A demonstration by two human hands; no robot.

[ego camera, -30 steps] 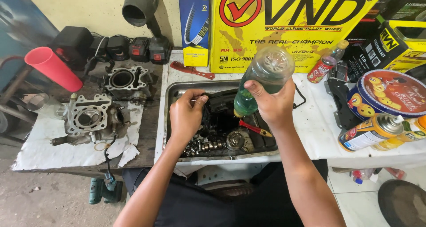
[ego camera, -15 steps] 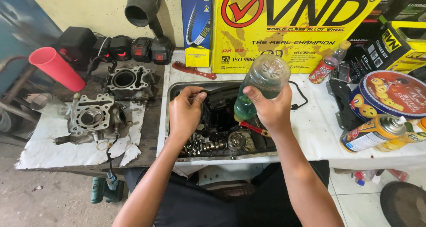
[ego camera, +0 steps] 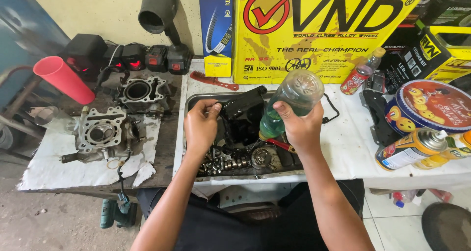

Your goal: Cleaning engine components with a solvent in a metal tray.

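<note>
My right hand (ego camera: 300,128) grips a clear plastic bottle (ego camera: 290,101) with green liquid in it, tipped neck-down over a metal tray (ego camera: 192,104). My left hand (ego camera: 201,126) rests in the tray, fingers on a black engine cover (ego camera: 245,108) that leans up inside it. Bolts, a gear and other small dark engine parts (ego camera: 230,162) lie in the tray below both hands. A red-handled tool (ego camera: 280,145) lies under the bottle's neck.
Two grey engine cylinder blocks (ego camera: 100,133) (ego camera: 142,91) sit on white paper at the left, beside a red plastic cup (ego camera: 64,79). A spray can (ego camera: 414,148), a round tin (ego camera: 431,108) and a small bottle (ego camera: 360,74) stand at the right. Yellow boxes (ego camera: 319,30) line the back.
The bottle has tilted a little further down toward the tray in my right hand. My left hand stays on the black cover.
</note>
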